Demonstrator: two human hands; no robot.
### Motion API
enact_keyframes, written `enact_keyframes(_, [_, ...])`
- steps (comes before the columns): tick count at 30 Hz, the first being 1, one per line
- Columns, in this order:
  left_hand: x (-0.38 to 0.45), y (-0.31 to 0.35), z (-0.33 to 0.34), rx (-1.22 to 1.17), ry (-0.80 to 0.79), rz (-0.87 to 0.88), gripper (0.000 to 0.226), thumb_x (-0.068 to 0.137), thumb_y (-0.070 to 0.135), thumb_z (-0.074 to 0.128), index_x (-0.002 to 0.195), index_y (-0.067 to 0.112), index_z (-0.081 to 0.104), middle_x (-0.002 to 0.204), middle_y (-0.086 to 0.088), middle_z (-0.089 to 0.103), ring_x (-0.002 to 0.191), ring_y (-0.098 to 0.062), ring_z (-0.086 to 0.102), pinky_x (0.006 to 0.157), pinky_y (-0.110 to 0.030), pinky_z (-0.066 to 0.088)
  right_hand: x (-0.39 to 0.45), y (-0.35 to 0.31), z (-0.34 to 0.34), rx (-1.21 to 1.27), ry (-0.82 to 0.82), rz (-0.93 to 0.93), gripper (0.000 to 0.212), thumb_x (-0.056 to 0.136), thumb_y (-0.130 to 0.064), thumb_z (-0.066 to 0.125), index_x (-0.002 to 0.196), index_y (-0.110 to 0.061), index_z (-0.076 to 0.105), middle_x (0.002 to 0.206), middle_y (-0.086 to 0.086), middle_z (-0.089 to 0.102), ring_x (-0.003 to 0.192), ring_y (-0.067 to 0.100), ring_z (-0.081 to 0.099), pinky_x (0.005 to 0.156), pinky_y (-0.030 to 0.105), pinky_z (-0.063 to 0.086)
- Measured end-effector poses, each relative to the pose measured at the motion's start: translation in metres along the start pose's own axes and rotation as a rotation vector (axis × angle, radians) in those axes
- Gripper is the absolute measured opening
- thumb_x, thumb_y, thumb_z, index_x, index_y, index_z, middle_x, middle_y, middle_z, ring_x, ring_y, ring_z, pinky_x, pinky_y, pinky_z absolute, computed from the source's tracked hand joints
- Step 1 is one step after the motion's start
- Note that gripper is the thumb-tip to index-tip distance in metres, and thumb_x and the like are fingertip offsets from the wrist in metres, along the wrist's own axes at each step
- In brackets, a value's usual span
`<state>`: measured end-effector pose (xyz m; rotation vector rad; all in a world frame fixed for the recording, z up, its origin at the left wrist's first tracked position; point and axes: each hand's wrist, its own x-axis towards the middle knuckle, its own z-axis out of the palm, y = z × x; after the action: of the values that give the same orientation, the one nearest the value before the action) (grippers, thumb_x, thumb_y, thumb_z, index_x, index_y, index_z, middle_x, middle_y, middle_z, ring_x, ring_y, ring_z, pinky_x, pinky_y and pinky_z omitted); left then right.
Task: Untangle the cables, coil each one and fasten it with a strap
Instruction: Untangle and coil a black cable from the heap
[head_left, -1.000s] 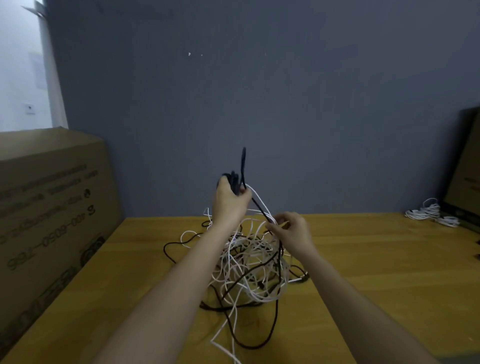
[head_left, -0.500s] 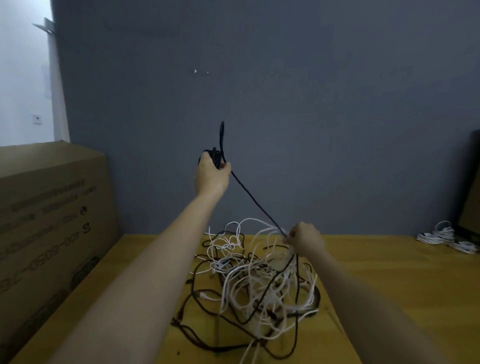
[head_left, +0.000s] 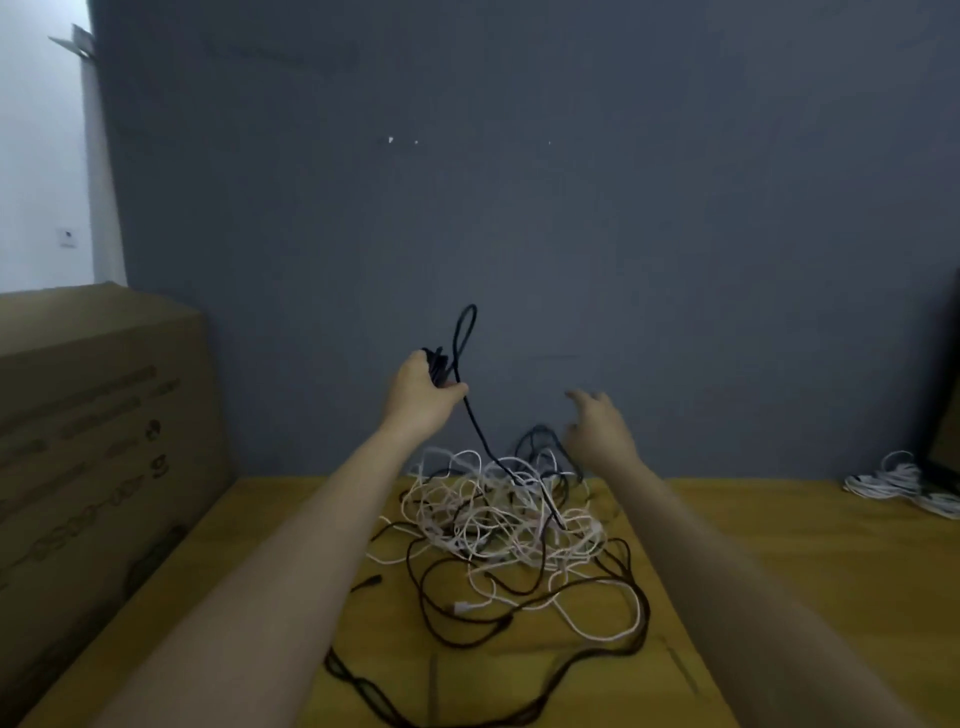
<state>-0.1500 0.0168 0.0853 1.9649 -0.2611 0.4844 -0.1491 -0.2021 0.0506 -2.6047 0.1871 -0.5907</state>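
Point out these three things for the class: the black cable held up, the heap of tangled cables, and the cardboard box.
black cable (head_left: 475, 423), head view, on the taut stretch below the left hand.
tangled cables (head_left: 498, 512), head view, on the white middle.
cardboard box (head_left: 104, 415), head view, on its printed side.

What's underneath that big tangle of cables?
The tangle of cables lies on a yellow wooden table, which shows through gaps between loops. Whether anything small sits beneath the dense white middle cannot be seen.

Smooth wooden table (head_left: 779, 545), cardboard box (head_left: 104, 415)
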Motion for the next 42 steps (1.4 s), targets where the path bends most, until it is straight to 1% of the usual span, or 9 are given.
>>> enact_keyframes(2, [-0.01,0.002,0.008,-0.021,-0.04,0.009,0.025,0.088,0.021,0.068,0.103,0.008,0.054,0.088,0.0,0.058,0.084,-0.02,0.058,0.072,-0.031,0.044,-0.032,-0.02,0.005,0.263,0.164,-0.21,0.037,0.092,-0.003,0.046,0.126,-0.013,0.056,0.123,0.006,0.051,0.107,0.021,0.053,0.085,0.031,0.045])
enact_keyframes(7, [-0.032,0.016,0.02,0.004,-0.132,0.095,0.021,0.085,0.021,0.07,0.096,0.012,0.054,0.084,0.005,0.057,0.083,-0.016,0.056,0.07,-0.027,0.041,-0.072,-0.04,0.018,0.467,-0.14,-0.308,0.024,0.099,-0.027,0.05,0.117,-0.016,0.06,0.094,-0.003,0.064,0.08,0.01,0.06,0.07,0.024,0.046])
enact_keyframes(13, [-0.051,0.012,-0.003,0.004,-0.203,0.076,0.036,0.087,0.046,0.063,0.097,0.014,0.051,0.081,0.007,0.051,0.072,-0.006,0.049,0.059,-0.021,0.036,-0.049,-0.025,-0.031,0.797,0.48,0.039,0.02,0.102,-0.017,0.042,0.101,-0.009,0.06,0.083,-0.003,0.059,0.067,0.01,0.054,0.062,0.023,0.042])
enact_keyframes(20, [-0.083,-0.007,-0.047,0.134,-0.168,0.085,0.041,0.089,0.053,0.054,0.094,0.012,0.053,0.077,0.002,0.052,0.066,-0.011,0.049,0.056,-0.026,0.036,-0.066,0.015,-0.036,0.382,0.503,0.088,0.026,0.102,-0.029,0.041,0.113,-0.015,0.059,0.094,0.003,0.062,0.076,0.024,0.057,0.062,0.035,0.043])
enact_keyframes(24, [-0.105,-0.004,-0.063,0.218,-0.53,0.084,0.05,0.085,0.055,0.056,0.088,0.006,0.06,0.075,-0.003,0.061,0.066,-0.017,0.058,0.062,-0.023,0.041,-0.075,0.004,-0.022,0.437,0.471,0.138,0.024,0.102,-0.03,0.042,0.111,-0.014,0.058,0.103,0.005,0.064,0.08,0.024,0.056,0.064,0.032,0.041])
enact_keyframes(28, [-0.133,0.001,-0.068,-0.169,-0.8,0.026,0.039,0.081,0.05,0.053,0.068,0.016,0.039,0.05,0.008,0.034,0.042,-0.008,0.029,0.046,-0.014,0.025,-0.085,0.007,0.002,0.276,0.307,0.073,0.025,0.1,-0.031,0.048,0.11,-0.014,0.064,0.108,0.006,0.068,0.088,0.026,0.06,0.068,0.033,0.045])
enact_keyframes(33, [-0.143,0.003,-0.053,-0.553,-0.521,-0.023,0.045,0.081,0.057,0.043,0.079,0.012,0.045,0.044,0.01,0.032,0.04,-0.006,0.024,0.051,-0.015,0.027,-0.133,0.008,0.061,0.037,-0.001,-0.189,0.023,0.097,-0.03,0.055,0.109,-0.019,0.07,0.096,0.005,0.072,0.076,0.023,0.062,0.063,0.031,0.047])
enact_keyframes(38, [-0.137,0.002,-0.022,-0.856,-0.287,-0.102,0.028,0.1,0.034,0.042,0.079,0.015,0.039,0.061,0.006,0.039,0.05,-0.005,0.037,0.055,-0.017,0.04,-0.187,-0.003,0.095,-0.071,-0.023,-0.656,0.022,0.094,-0.025,0.055,0.095,-0.014,0.074,0.085,0.005,0.071,0.075,0.026,0.066,0.06,0.032,0.053])
enact_keyframes(42, [-0.131,-0.018,0.005,-0.272,-0.237,-0.025,0.026,0.102,0.034,0.041,0.083,0.017,0.038,0.07,0.0,0.048,0.063,-0.014,0.048,0.076,-0.037,0.044,-0.203,-0.003,0.082,-0.076,0.127,-0.966,0.029,0.093,-0.026,0.049,0.086,-0.012,0.073,0.067,0.003,0.063,0.058,0.023,0.057,0.049,0.032,0.046])
